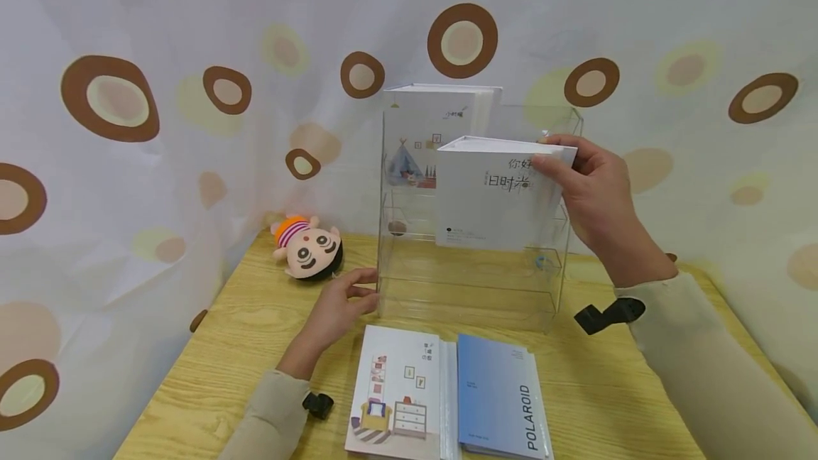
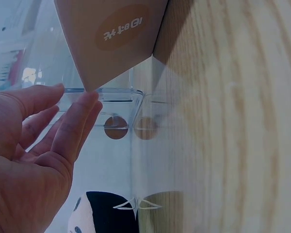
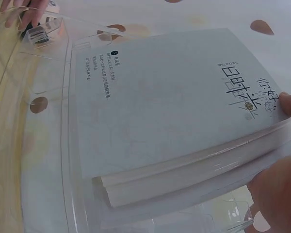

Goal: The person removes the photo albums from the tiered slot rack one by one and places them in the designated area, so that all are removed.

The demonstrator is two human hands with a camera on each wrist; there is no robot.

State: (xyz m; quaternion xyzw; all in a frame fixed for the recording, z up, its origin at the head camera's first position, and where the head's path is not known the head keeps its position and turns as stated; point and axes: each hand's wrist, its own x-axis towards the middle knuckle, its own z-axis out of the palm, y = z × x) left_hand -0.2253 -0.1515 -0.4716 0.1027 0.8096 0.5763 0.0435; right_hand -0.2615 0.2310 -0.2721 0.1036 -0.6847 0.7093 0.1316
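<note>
My right hand (image 1: 594, 194) pinches a white photo album (image 1: 479, 204) by its upper right corner, thumb on the front cover. The album is upright at the front of a clear acrylic rack (image 1: 469, 300), overlapping its upper part in the head view. In the right wrist view the thick page edges of the album (image 3: 160, 107) show beside the fingers. Down at the rack's lower left edge is my left hand (image 1: 335, 307), its fingertips right at the clear side and nothing gripped. A second white album (image 1: 424, 112) with a tent picture stands in the rack's upper left.
Before the rack, a white album (image 1: 396, 375) with a furniture drawing and a blue POLAROID album (image 1: 492, 389) lie flat side by side. A plush doll (image 1: 308, 254) lies at the table's back left. Patterned cloth (image 1: 268, 13) hangs behind the table.
</note>
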